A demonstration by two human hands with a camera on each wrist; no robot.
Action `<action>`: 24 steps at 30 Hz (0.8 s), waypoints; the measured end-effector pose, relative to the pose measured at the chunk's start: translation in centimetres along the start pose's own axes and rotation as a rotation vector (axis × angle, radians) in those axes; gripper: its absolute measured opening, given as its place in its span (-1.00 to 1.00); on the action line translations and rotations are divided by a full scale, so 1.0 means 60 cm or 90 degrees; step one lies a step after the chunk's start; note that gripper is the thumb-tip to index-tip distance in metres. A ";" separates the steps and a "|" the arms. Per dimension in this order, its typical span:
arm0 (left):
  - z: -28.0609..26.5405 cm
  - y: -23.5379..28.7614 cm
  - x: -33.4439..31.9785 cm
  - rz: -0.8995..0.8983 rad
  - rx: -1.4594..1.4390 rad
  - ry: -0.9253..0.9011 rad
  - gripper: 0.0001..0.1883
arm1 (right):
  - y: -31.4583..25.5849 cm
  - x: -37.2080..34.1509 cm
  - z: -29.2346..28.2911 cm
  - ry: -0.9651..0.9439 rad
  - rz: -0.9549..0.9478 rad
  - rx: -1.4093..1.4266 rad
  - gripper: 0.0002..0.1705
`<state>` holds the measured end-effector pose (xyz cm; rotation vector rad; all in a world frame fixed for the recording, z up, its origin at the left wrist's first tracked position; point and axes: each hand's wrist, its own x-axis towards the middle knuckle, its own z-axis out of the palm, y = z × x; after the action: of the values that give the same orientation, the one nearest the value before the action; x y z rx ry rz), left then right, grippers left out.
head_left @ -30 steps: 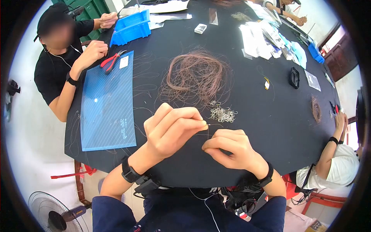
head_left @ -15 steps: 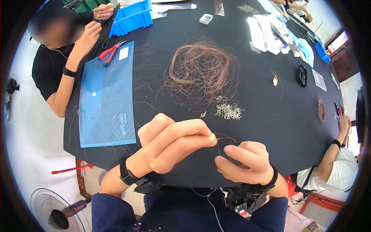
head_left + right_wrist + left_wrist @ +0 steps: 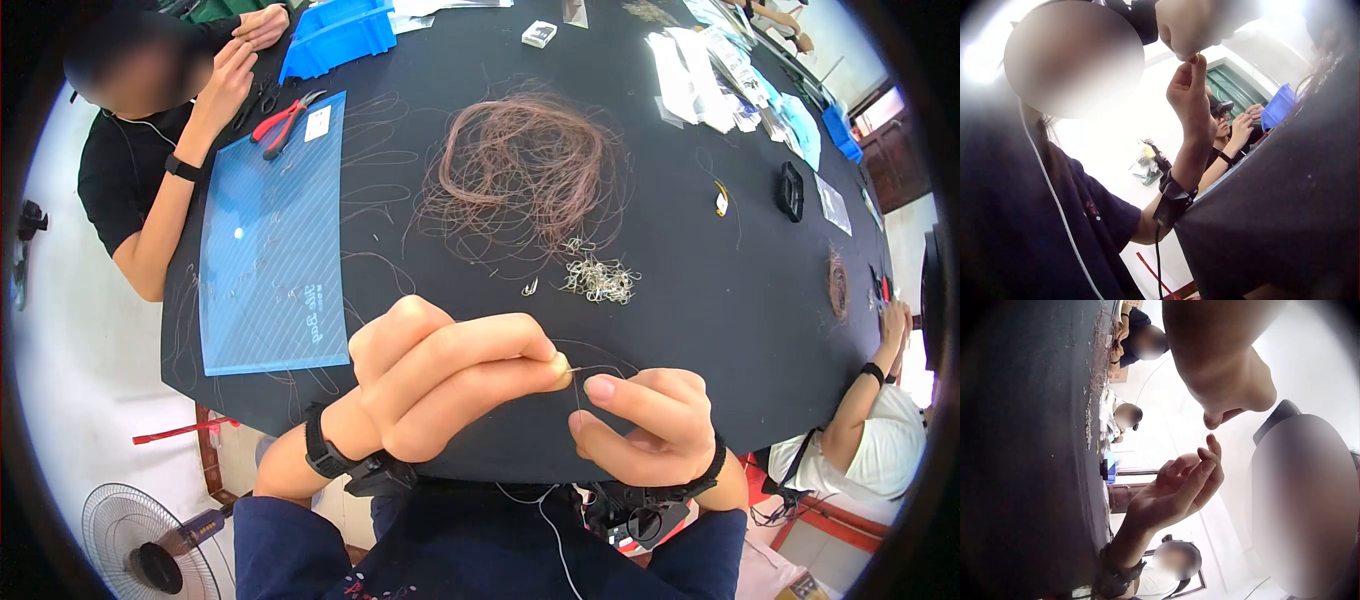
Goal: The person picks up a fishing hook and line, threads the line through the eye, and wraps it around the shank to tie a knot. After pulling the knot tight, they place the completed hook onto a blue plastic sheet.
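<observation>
My left hand (image 3: 460, 375) pinches a tiny fish hook between thumb and fingertips in the head view; most of the hook is hidden by them. Thin brown fishing line (image 3: 610, 352) loops from those fingertips to my right hand (image 3: 655, 425). The right hand's fingers curl on the line, its index finger and thumb apart, close beside the left fingertips. Both hands are above the near edge of the table. Beyond them lie a pile of silvery fish hooks (image 3: 600, 281), a single hook (image 3: 529, 288) and a tangled coil of brown line (image 3: 525, 170).
On the black table (image 3: 480, 440), a blue file bag (image 3: 270, 250) lies at left with red-handled pliers (image 3: 280, 125) on it. A blue bin (image 3: 340, 40) stands behind. White packets (image 3: 690, 85) and a black case (image 3: 790, 190) are at right. Other people sit around the table.
Both hands have moved nearer my body and slightly right in the head view. My right index finger and thumb have parted. The single hook beside the pile has come into sight.
</observation>
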<state>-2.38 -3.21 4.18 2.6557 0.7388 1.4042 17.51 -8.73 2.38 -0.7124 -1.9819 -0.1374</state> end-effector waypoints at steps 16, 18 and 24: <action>-0.002 0.006 0.005 -0.065 -0.056 -0.011 -0.65 | -0.010 0.004 0.002 0.004 0.043 -0.087 -0.82; -0.002 0.006 0.005 -0.065 -0.058 -0.008 -0.65 | -0.009 0.004 0.003 0.003 0.044 -0.088 -0.83; 0.001 0.002 0.005 -0.056 -0.062 0.010 -0.66 | -0.005 0.005 0.002 -0.008 0.035 -0.088 -0.82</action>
<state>-2.16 -3.20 4.43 2.5097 0.7588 1.4021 17.12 -8.81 2.64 -0.8585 -1.9773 -0.2391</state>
